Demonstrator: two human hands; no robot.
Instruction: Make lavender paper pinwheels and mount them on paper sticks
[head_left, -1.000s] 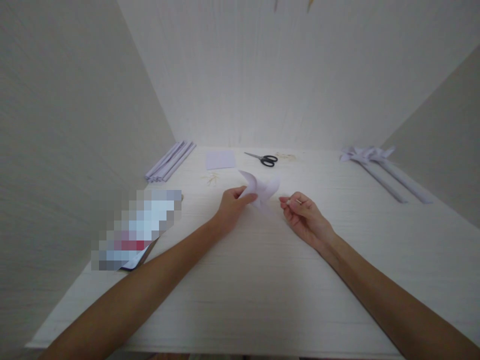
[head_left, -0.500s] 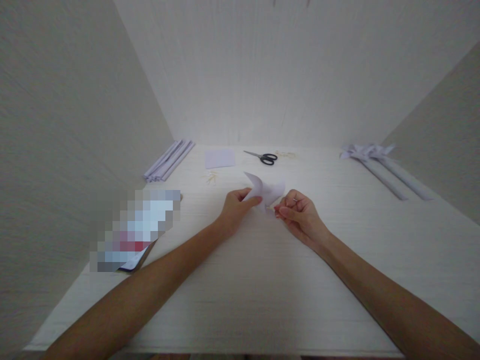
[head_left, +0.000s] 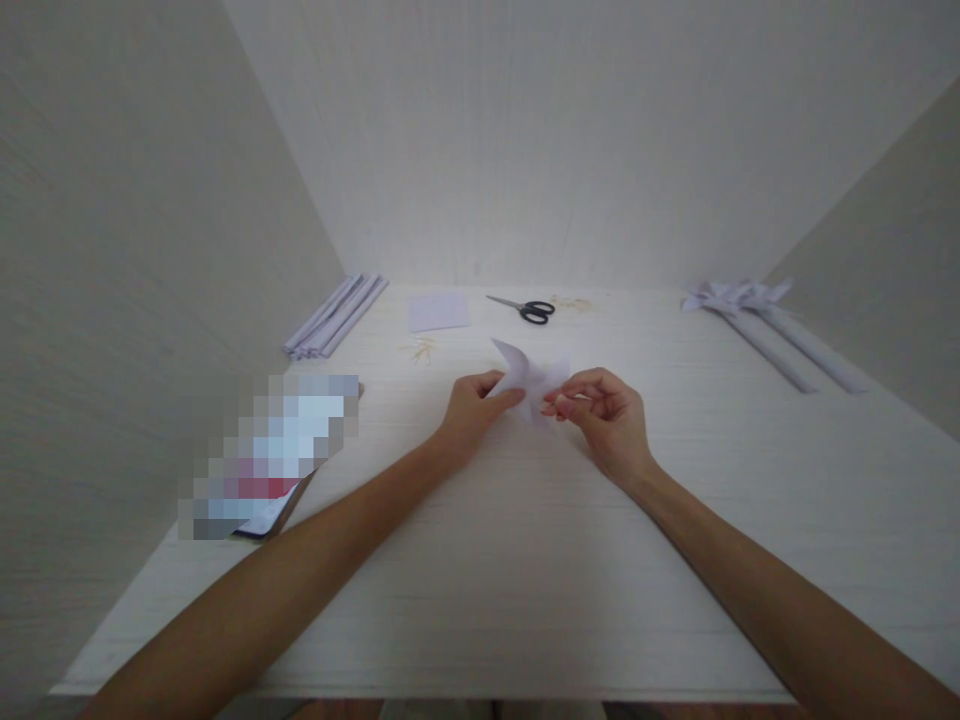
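Note:
My left hand [head_left: 474, 408] is closed on a white paper pinwheel [head_left: 517, 378], thumb on top, at the middle of the table. The pinwheel's curled blades stick up and out beyond the fingers. At its right side my right hand [head_left: 604, 415] is closed in a pinch, fingertips against the paper near its centre. Whatever lies between those fingertips is too small and hidden to make out. Black-handled scissors [head_left: 531, 311] lie beyond the hands, with a pale paper piece [head_left: 438, 312] to their left. Thin yellowish strips [head_left: 421, 349] lie scattered in front of that paper.
Several rolled paper tubes [head_left: 337, 315] lie at the back left. At the back right are finished-looking paper pinwheels [head_left: 735, 296] on two paper sticks [head_left: 810, 348]. More thin yellowish pieces [head_left: 574, 303] lie beside the scissors. A blurred phone [head_left: 281, 460] rests near my left forearm. Walls enclose three sides.
My right hand has moved slightly up and left, its fingertips now against the pinwheel's middle rather than its lower edge. My left hand keeps hold of the pinwheel.

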